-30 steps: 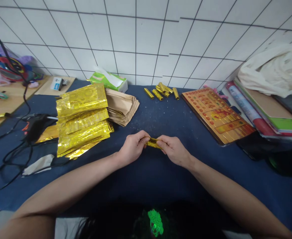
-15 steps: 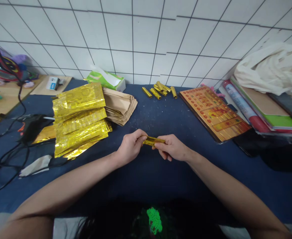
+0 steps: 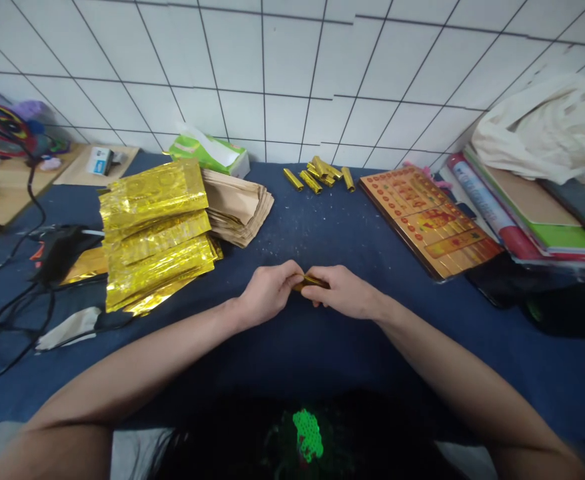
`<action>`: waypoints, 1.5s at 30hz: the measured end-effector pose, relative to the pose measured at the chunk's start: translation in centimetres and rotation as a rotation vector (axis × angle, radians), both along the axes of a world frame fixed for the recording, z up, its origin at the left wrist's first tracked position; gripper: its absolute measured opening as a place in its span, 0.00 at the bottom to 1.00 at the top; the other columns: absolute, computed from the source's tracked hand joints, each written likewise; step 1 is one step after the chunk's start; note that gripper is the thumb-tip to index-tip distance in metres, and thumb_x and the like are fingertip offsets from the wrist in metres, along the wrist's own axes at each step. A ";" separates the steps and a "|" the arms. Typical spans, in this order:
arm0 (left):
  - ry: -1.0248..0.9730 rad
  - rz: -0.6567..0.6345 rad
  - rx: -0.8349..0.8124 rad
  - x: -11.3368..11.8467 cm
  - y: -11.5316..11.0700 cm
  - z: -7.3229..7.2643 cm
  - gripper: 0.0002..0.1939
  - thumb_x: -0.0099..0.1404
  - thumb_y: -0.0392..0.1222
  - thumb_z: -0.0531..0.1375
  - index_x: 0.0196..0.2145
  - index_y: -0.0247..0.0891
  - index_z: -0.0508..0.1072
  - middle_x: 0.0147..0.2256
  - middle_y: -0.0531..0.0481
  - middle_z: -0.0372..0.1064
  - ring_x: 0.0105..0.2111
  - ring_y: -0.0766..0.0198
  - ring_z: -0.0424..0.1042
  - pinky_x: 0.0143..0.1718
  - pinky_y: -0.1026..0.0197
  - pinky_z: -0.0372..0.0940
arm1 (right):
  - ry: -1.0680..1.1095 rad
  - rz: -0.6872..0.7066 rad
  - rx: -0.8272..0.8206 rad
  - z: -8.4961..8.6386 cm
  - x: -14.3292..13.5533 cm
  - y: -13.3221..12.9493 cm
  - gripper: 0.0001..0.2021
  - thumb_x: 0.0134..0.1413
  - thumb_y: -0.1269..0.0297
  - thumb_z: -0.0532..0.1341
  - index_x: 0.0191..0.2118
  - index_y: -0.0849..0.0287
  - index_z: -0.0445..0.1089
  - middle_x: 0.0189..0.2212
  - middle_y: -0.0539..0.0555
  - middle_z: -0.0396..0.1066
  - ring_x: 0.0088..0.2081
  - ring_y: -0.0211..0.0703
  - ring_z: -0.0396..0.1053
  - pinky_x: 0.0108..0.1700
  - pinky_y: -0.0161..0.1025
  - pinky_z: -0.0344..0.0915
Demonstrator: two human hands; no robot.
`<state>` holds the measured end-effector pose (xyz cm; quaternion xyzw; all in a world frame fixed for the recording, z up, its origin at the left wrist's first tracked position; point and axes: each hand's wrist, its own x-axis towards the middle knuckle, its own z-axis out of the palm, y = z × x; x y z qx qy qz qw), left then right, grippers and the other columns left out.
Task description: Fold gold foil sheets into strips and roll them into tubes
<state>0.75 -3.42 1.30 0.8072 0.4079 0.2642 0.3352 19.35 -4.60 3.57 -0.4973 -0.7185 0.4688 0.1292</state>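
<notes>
Between my hands is a small roll of gold foil paper (image 3: pixel 316 282), mostly covered by my fingers. My left hand (image 3: pixel 272 290) pinches its left end with thumb and fingertips. On the other end, my right hand (image 3: pixel 342 291) is closed, thumb along the near side. Several finished-looking gold foil rolls (image 3: pixel 321 175) lie near the wall, beyond my hands. To the left, stacked gold foil sheets (image 3: pixel 157 233) overlap a pile of brown paper (image 3: pixel 237 207).
A black glue gun (image 3: pixel 62 253) with its looping cable (image 3: pixel 7 320) lies at the left. Behind the sheets stands a green tissue pack (image 3: pixel 210 155). An orange-gold printed packet (image 3: pixel 432 223) lies at the right, beside books (image 3: pixel 547 227) under white cloth (image 3: pixel 547 133).
My hands have come closer together on the gold roll, so less of it shows. My right hand's fingers are curled in more. The view has shifted slightly.
</notes>
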 end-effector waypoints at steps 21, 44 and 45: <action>-0.158 0.033 -0.184 -0.9 1.1 -0.1 0.12 0.64 0.45 0.51 0.32 0.36 0.69 0.21 0.56 0.65 0.18 0.73 0.61 0.22 0.70 0.56 | -0.160 0.048 0.188 -0.6 0.9 0.0 0.15 0.59 0.61 0.48 0.26 0.59 0.65 0.15 0.48 0.64 0.17 0.33 0.62 0.25 0.32 0.57; -0.379 0.053 -0.534 -0.4 1.2 1.1 0.10 0.61 0.40 0.54 0.24 0.35 0.59 0.15 0.58 0.62 0.10 0.77 0.56 0.12 0.74 0.49 | 0.518 -0.253 -0.223 -1.7 1.1 0.7 0.21 0.54 0.48 0.53 0.42 0.64 0.64 0.16 0.48 0.67 0.13 0.31 0.60 0.15 0.29 0.52; -0.360 0.042 -0.522 -0.4 1.1 1.1 0.10 0.61 0.40 0.54 0.24 0.35 0.59 0.15 0.58 0.62 0.10 0.77 0.56 0.12 0.74 0.49 | 0.529 -0.224 -0.273 -1.7 0.9 0.6 0.20 0.54 0.50 0.54 0.41 0.64 0.64 0.16 0.48 0.67 0.12 0.31 0.61 0.14 0.29 0.52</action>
